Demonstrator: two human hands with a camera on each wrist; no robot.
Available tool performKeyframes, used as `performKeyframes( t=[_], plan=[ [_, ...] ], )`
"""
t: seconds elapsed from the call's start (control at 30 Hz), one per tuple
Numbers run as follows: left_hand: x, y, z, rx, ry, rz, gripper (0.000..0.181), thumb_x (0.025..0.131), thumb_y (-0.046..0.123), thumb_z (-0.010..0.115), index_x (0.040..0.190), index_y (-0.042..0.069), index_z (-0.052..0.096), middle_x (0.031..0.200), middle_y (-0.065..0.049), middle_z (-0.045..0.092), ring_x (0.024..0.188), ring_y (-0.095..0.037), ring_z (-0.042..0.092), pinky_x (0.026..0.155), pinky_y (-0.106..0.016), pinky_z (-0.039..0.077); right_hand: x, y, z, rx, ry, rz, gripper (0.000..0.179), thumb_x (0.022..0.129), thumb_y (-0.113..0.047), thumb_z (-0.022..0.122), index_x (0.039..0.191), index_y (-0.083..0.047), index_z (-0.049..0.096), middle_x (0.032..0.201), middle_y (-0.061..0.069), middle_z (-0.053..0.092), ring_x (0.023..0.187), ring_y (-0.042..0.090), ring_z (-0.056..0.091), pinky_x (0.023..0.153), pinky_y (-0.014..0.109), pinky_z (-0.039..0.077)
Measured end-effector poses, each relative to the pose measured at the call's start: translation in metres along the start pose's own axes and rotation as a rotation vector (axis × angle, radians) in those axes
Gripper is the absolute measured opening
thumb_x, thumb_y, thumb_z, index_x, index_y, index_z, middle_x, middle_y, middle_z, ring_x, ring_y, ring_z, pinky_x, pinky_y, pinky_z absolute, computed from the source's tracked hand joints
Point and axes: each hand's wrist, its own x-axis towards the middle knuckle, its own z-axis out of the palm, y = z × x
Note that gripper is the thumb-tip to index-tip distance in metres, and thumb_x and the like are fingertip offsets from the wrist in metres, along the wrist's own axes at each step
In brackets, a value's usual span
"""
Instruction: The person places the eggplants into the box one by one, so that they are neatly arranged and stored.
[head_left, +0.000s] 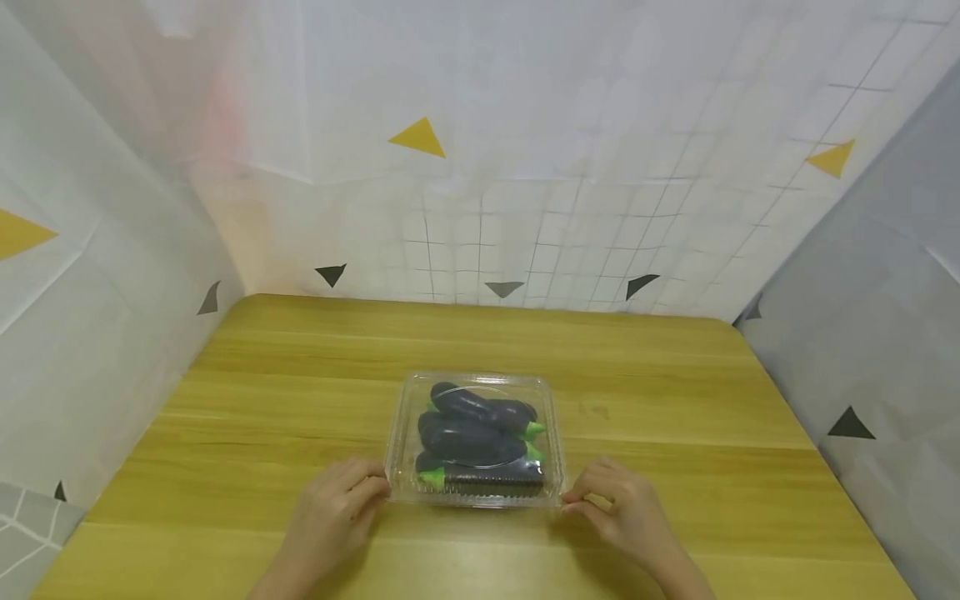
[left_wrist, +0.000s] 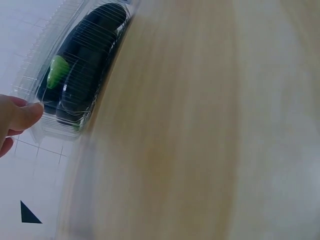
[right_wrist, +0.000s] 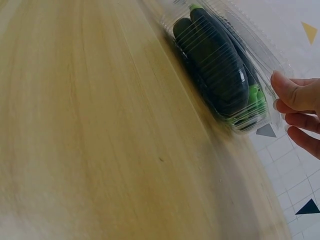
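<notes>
A clear plastic clamshell box (head_left: 480,502) sits on the wooden table, its transparent lid lying over several dark purple eggplants (head_left: 472,440) with green stem ends. My left hand (head_left: 337,508) pinches the box's rim at the near left corner between thumb and fingers. At the near right corner, the thumb and forefinger of my right hand (head_left: 618,508) pinch the rim. The left wrist view shows the left thumb (left_wrist: 29,116) against the edge of the ribbed plastic. In the right wrist view, the other right fingers (right_wrist: 302,135) are bent below the rim.
The wood-grain table (head_left: 315,358) extends around the box on every side. White sheets with triangles and grid lines form a back wall (head_left: 525,167) and side walls beyond the table's edges.
</notes>
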Motion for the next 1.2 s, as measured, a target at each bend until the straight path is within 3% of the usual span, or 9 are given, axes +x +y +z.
performKeyframes(
  t=[0.1,0.27,0.5,0.73,0.9,1.07,1.2],
  plan=[
    [0.000,0.001,-0.001,0.002,-0.014,-0.012,0.002,0.075,0.010,0.070,0.075,0.010,0.068,0.089,0.004,0.066,0.079,-0.014,0.062,0.074,-0.029,0.052,0.000,0.000,0.000,-0.007,0.003,-0.002,0.023,0.063,-0.009,0.084,0.072,-0.021,0.067,0.074,-0.014,0.064,0.071,0.004,0.058,0.071,0.013,0.049],
    [-0.001,0.002,-0.001,0.009,-0.047,-0.046,0.018,0.067,0.005,0.077,0.078,0.013,0.066,0.092,0.004,0.065,0.083,-0.014,0.062,0.077,-0.029,0.052,0.000,0.002,0.000,0.004,0.011,-0.012,0.024,0.062,-0.009,0.085,0.073,-0.022,0.067,0.075,-0.014,0.065,0.071,0.004,0.058,0.071,0.013,0.049],
    [-0.003,-0.001,-0.001,-0.012,-0.077,-0.052,0.020,0.068,0.009,0.078,0.083,0.013,0.066,0.097,0.003,0.064,0.086,-0.015,0.063,0.079,-0.024,0.053,-0.001,0.005,0.002,0.001,0.028,-0.049,0.023,0.063,-0.012,0.086,0.076,-0.021,0.069,0.076,-0.013,0.066,0.071,0.005,0.060,0.070,0.014,0.051],
    [-0.003,-0.005,-0.010,-0.012,-0.121,-0.151,0.031,0.064,0.003,0.083,0.089,0.013,0.066,0.106,0.004,0.064,0.096,-0.015,0.064,0.087,-0.017,0.049,0.000,0.004,0.002,-0.015,0.001,-0.021,0.025,0.063,-0.010,0.086,0.078,-0.021,0.070,0.076,-0.014,0.066,0.072,0.004,0.059,0.072,0.013,0.050],
    [-0.002,-0.015,-0.016,0.049,-0.116,-0.145,0.043,0.055,-0.010,0.085,0.087,0.012,0.065,0.105,0.000,0.065,0.096,-0.017,0.064,0.085,-0.019,0.050,0.001,0.004,0.002,-0.030,-0.006,-0.028,0.024,0.063,-0.012,0.086,0.080,-0.020,0.070,0.076,-0.014,0.065,0.072,0.004,0.060,0.074,0.013,0.050],
    [0.000,-0.021,-0.018,0.090,-0.129,-0.123,0.044,0.053,-0.008,0.087,0.085,0.013,0.066,0.101,0.000,0.067,0.093,-0.017,0.065,0.082,-0.023,0.052,-0.002,0.005,0.002,-0.042,-0.017,-0.019,0.022,0.065,-0.016,0.085,0.080,-0.021,0.070,0.078,-0.016,0.065,0.073,0.003,0.060,0.074,0.013,0.050],
    [0.005,-0.023,-0.019,0.108,-0.196,-0.178,0.039,0.057,-0.004,0.087,0.087,0.011,0.068,0.098,-0.001,0.067,0.090,-0.018,0.066,0.077,-0.029,0.056,-0.004,0.006,0.001,-0.070,-0.042,0.021,0.027,0.060,-0.015,0.087,0.081,-0.023,0.071,0.079,-0.019,0.064,0.075,0.001,0.060,0.073,0.014,0.051]
  ],
)
